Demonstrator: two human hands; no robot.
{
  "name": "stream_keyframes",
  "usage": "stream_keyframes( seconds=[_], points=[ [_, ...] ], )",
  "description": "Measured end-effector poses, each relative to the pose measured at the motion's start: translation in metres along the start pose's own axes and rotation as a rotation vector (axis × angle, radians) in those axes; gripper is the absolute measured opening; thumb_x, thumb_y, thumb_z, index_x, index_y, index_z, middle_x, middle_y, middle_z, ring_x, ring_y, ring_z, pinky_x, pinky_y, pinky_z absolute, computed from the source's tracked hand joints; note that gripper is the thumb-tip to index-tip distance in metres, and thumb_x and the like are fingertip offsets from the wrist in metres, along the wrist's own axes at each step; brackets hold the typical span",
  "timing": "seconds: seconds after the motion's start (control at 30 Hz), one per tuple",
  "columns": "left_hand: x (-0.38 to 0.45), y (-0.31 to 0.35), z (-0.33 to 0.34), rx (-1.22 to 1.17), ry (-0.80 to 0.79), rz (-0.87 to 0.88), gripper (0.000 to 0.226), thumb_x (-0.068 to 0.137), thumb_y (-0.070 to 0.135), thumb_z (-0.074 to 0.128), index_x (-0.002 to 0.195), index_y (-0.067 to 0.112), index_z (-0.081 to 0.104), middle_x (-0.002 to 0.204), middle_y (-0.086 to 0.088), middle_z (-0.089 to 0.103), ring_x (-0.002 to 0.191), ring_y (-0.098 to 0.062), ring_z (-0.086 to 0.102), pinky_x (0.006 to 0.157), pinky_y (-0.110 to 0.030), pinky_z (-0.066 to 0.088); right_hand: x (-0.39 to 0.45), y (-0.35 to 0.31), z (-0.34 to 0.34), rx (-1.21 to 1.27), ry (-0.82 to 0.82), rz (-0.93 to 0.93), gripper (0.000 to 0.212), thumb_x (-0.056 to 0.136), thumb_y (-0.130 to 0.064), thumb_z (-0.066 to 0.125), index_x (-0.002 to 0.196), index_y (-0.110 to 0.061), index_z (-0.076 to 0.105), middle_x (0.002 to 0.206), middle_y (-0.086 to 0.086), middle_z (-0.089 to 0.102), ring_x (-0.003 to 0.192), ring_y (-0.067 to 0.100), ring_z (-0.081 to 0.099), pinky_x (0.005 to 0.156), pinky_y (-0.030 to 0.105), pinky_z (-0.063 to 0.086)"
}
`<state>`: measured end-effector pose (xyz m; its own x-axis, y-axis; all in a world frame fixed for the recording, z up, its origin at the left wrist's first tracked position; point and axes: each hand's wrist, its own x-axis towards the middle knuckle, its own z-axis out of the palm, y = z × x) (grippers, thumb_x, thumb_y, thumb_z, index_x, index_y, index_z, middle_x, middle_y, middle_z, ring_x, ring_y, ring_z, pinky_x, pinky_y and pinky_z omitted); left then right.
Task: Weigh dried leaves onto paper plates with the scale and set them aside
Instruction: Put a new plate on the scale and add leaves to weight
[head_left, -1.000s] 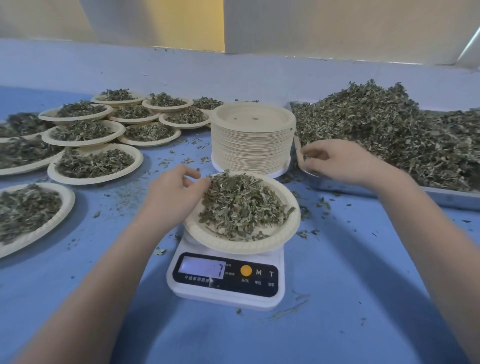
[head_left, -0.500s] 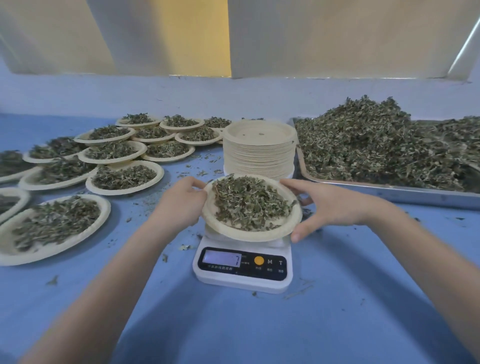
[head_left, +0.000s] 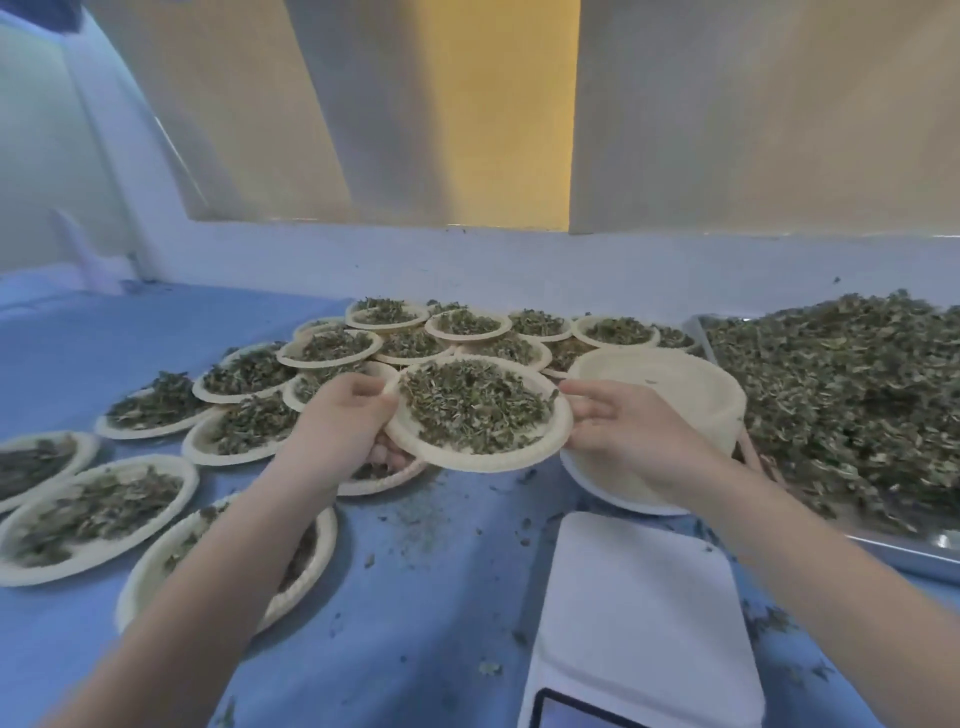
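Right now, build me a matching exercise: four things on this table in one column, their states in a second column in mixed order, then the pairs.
Things:
1. scale
2. stack of plates
3. metal tray
4. plate in the hands

States:
A. heaped with loose dried leaves
B. held up above the table by its rim, full of leaves
C. bare on top, nothing on it
D. empty plates, piled on each other

Pairs: 1-C, 2-D, 3-A, 4-B
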<state>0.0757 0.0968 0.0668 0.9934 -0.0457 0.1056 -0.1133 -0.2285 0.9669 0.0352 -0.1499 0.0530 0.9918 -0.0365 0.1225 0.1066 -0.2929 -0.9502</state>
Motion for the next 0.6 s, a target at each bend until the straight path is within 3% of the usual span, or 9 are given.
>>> stream_keyframes(
  seconds=[0.07, 0.17, 0.27, 0.37, 0.47, 0.53, 0.6],
  points=[
    [0.018, -0.003, -0.011, -0.032, 0.061, -0.018, 0.006, 0.097, 0.010, 0.049, 0.095, 0.012, 0.054, 0.056, -0.004, 0.066, 0.040, -0.013, 0.059, 0.042, -0.020, 0.052, 0.026, -0.005, 0.021, 0.191, 0.006, 0.073, 0.034, 0.081, 0.013, 0.052, 0.102, -0.007, 0.069, 0.104, 0.020, 0.069, 0.101, 0.037, 0.063, 0.095, 0.045, 0.047],
    [0.048, -0.006, -0.027, -0.117, 0.126, -0.098, 0.007, 0.096, 0.009, 0.051, 0.100, 0.004, 0.053, 0.066, -0.013, 0.066, 0.040, -0.015, 0.061, 0.043, -0.021, 0.053, 0.071, -0.007, 0.045, 0.560, 0.047, 0.276, 0.014, 0.086, 0.008, 0.054, 0.089, 0.003, 0.067, 0.090, 0.019, 0.067, 0.076, 0.026, 0.064, 0.062, 0.028, 0.058],
    [0.080, -0.013, -0.035, -0.145, 0.160, -0.132, 0.012, 0.095, 0.008, 0.054, 0.103, 0.001, 0.053, 0.058, -0.012, 0.064, 0.039, -0.015, 0.061, 0.041, -0.021, 0.051, 0.115, -0.002, 0.067, 0.612, 0.083, 0.371, 0.013, 0.086, 0.005, 0.061, 0.099, 0.007, 0.062, 0.090, 0.017, 0.065, 0.076, 0.021, 0.062, 0.054, 0.023, 0.056],
    [0.113, -0.021, -0.035, -0.143, 0.209, -0.158, 0.017, 0.093, 0.012, 0.058, 0.107, 0.002, 0.056, 0.077, -0.015, 0.065, 0.042, -0.011, 0.061, 0.044, -0.020, 0.053, 0.157, 0.004, 0.081, 0.646, 0.182, 0.421, 0.013, 0.083, 0.011, 0.061, 0.095, 0.009, 0.060, 0.085, 0.018, 0.063, 0.071, 0.021, 0.061, 0.045, 0.022, 0.054],
    [0.144, -0.028, -0.031, -0.269, 0.239, -0.229, 0.006, 0.090, 0.000, 0.058, 0.096, 0.002, 0.057, 0.081, -0.015, 0.065, 0.052, -0.014, 0.066, 0.048, -0.018, 0.054, 0.198, 0.011, 0.089, 0.645, 0.310, 0.420, 0.009, 0.080, 0.014, 0.063, 0.085, 0.007, 0.060, 0.089, 0.019, 0.063, 0.073, 0.021, 0.062, 0.046, 0.023, 0.052],
    [0.161, -0.037, -0.027, -0.266, 0.223, -0.249, 0.017, 0.086, -0.009, 0.059, 0.095, 0.005, 0.062, 0.084, -0.016, 0.063, 0.068, -0.023, 0.066, 0.066, -0.024, 0.055, 0.222, 0.018, 0.092, 0.647, 0.417, 0.425, 0.012, 0.078, 0.015, 0.065, 0.077, 0.006, 0.057, 0.092, 0.020, 0.063, 0.077, 0.023, 0.063, 0.051, 0.026, 0.052],
    [0.175, -0.047, -0.020, -0.186, 0.168, -0.249, 0.026, 0.080, -0.014, 0.060, 0.080, 0.010, 0.070, 0.087, -0.015, 0.062, 0.078, -0.025, 0.060, 0.079, -0.031, 0.047, 0.241, 0.028, 0.094, 0.608, 0.489, 0.424, 0.017, 0.077, 0.012, 0.067, 0.071, 0.001, 0.056, 0.091, 0.020, 0.066, 0.079, 0.026, 0.065, 0.062, 0.033, 0.056]
  ],
)
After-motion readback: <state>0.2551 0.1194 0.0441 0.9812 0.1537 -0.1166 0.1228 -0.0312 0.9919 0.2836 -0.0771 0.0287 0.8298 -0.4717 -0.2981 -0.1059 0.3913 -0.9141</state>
